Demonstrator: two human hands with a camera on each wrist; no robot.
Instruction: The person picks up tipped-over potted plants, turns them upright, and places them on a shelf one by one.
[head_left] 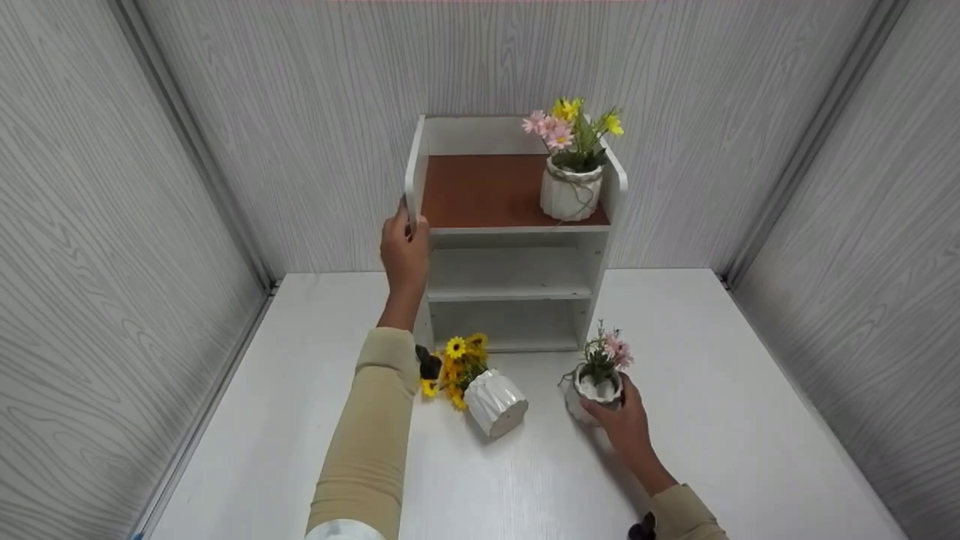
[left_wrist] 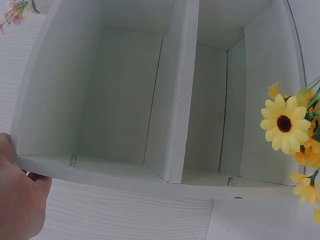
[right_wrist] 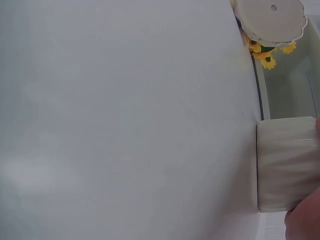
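Note:
A small white shelf unit [head_left: 510, 294] with a brown top board stands against the back wall. My left hand [head_left: 405, 251] grips the front edge of its left side panel, near the top board. Lower right, my right hand [head_left: 628, 424] holds a white flowerpot [right_wrist: 285, 162] with pink flowers [head_left: 617, 350] between thumb and fingers. The pot is upright; the right wrist view shows its base at the table surface. Another white flowerpot [head_left: 496, 403] lies on its side on the table, its yellow flowers [head_left: 455, 347] pointing left toward the unit's foot.
A third white flowerpot [head_left: 571, 193], tied with twine and filled with pink and yellow flowers, stands at the right end of the top board. Two lower compartments face forward. Wood-grain panels [head_left: 840, 187] enclose the white table [head_left: 315, 420] at the back and both sides.

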